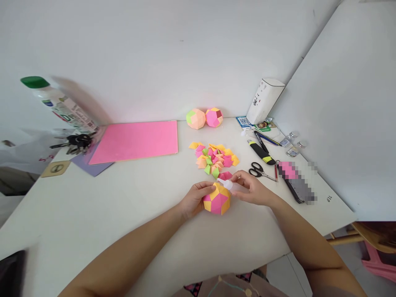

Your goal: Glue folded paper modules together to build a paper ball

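Note:
A faceted paper ball (219, 202) in pink and yellow-orange is gripped at its left side by my left hand (195, 198), thumb on top. In my right hand (252, 189) lies a translucent white glue bottle (236, 187), its narrow tip pointing left over the ball's upper edge. Whether the tip touches the paper I cannot tell. Just beyond my hands is a loose pile of folded paper pieces (213, 159) in pink, green, peach and yellow. One dark pink piece (225, 175) lies close to the bottle.
Two paper balls (196, 119) stand against the wall. Left are a pink sheet (139, 142), keys (78, 142) and a green-capped bottle (68, 109). Scissors (261, 170), a utility knife (261, 152), small glass jars (296, 149) and a white box (264, 101) are on the right.

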`<state>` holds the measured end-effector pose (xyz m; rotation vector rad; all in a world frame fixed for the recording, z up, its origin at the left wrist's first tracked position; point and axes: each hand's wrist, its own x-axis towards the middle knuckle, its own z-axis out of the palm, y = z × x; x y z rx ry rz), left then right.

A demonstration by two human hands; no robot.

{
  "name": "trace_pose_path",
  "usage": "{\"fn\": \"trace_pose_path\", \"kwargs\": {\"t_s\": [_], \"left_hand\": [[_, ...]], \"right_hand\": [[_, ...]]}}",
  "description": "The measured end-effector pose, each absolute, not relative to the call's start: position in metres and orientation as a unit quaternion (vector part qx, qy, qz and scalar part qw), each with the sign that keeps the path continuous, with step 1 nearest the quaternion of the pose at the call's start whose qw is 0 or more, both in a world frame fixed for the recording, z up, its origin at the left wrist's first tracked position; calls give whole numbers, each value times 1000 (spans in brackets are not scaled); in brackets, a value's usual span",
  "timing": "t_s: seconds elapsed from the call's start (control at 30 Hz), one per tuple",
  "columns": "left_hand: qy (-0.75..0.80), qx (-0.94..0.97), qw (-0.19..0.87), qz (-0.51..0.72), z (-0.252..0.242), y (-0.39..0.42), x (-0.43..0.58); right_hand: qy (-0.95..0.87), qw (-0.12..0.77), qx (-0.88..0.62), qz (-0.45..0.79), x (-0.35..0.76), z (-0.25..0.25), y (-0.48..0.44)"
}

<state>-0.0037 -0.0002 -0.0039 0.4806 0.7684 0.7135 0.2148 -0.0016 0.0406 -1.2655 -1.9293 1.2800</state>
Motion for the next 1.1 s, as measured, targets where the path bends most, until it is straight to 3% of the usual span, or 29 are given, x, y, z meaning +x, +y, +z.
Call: {"fn": "trace_pose_path", "kwargs": {"t_s": [0.2,1.1], "left_hand": [[362,228,839,337,-2,0,-3],[360,228,839,338,-5,0,-3]], "right_hand": [[-712,213,-473,473,214,40,0],[-656,244,-509,501,211,37,-3]]}}
